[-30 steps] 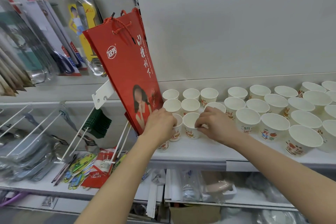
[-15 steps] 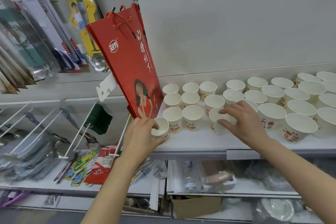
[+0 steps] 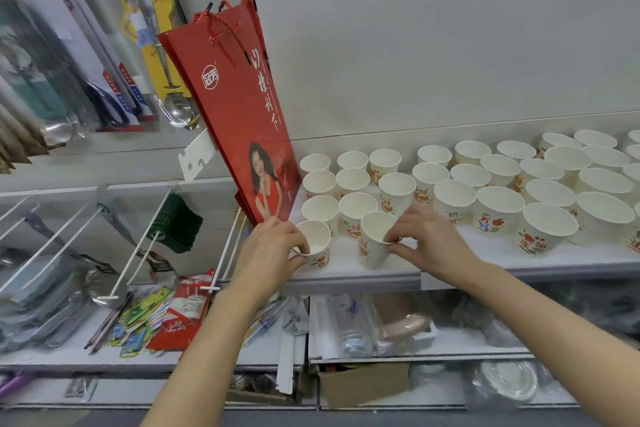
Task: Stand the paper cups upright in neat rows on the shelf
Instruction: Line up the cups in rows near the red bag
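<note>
Several white paper cups [image 3: 453, 198] with red and orange print stand upright in rows on the white shelf [image 3: 485, 253]. My left hand [image 3: 273, 246] grips one cup [image 3: 317, 243] by its rim at the shelf's front left corner. My right hand [image 3: 429, 239] pinches the rim of another cup [image 3: 375, 239] just to the right, near the front edge, slightly tilted. Larger cups [image 3: 549, 225] fill the shelf's right side.
A red paper gift bag [image 3: 235, 107] leans against the shelf's left end, touching the cup rows. Packaged utensils [image 3: 104, 73] hang at the left above wire hooks [image 3: 156, 218]. Lower shelves [image 3: 415, 350] hold wrapped goods and a cardboard box [image 3: 363, 385].
My right hand has moved left and forward, taking a cup to the front edge beside the left-hand cup. My left hand still holds its cup at the front left corner.
</note>
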A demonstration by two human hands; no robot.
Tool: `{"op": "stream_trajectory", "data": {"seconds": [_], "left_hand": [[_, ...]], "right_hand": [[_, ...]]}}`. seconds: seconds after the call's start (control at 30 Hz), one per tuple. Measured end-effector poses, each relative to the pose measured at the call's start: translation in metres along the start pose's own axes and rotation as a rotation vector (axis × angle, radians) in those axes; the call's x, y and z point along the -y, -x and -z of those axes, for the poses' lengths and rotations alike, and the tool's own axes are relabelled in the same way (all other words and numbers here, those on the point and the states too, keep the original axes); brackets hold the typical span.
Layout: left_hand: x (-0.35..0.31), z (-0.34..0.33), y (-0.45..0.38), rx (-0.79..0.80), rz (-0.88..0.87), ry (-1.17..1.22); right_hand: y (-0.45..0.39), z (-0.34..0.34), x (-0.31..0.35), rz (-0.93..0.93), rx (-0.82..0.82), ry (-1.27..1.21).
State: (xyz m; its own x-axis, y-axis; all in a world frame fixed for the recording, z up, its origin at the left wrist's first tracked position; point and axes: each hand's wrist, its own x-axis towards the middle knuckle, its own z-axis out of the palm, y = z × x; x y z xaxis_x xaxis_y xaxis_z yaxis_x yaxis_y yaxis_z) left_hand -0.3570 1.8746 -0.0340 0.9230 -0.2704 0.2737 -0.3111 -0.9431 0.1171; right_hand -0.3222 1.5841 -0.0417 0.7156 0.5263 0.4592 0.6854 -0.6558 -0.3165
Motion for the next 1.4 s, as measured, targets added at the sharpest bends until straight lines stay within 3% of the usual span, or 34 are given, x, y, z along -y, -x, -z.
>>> {"op": "stream_trajectory", "data": {"seconds": [0.63, 0.97, 1.23, 1.4], "left_hand": [[0.000, 0.009, -0.010, 0.064, -0.005, 0.075], [-0.015, 0.009, -0.015, 0.058, 0.079, 0.086], [-0.011, 0.014, -0.013, 0.066, 0.045, 0.112], [-0.013, 0.013, -0.014, 0.090, 0.058, 0.096]], "right_hand": [[-0.013, -0.005, 0.012, -0.056, 0.131, -0.060], [-0.015, -0.027, 0.036, -0.075, -0.043, 0.102], [-0.009, -0.014, 0.020, -0.042, 0.063, -0.098], [-0.012, -0.021, 0.026, -0.056, 0.031, -0.036]]}}
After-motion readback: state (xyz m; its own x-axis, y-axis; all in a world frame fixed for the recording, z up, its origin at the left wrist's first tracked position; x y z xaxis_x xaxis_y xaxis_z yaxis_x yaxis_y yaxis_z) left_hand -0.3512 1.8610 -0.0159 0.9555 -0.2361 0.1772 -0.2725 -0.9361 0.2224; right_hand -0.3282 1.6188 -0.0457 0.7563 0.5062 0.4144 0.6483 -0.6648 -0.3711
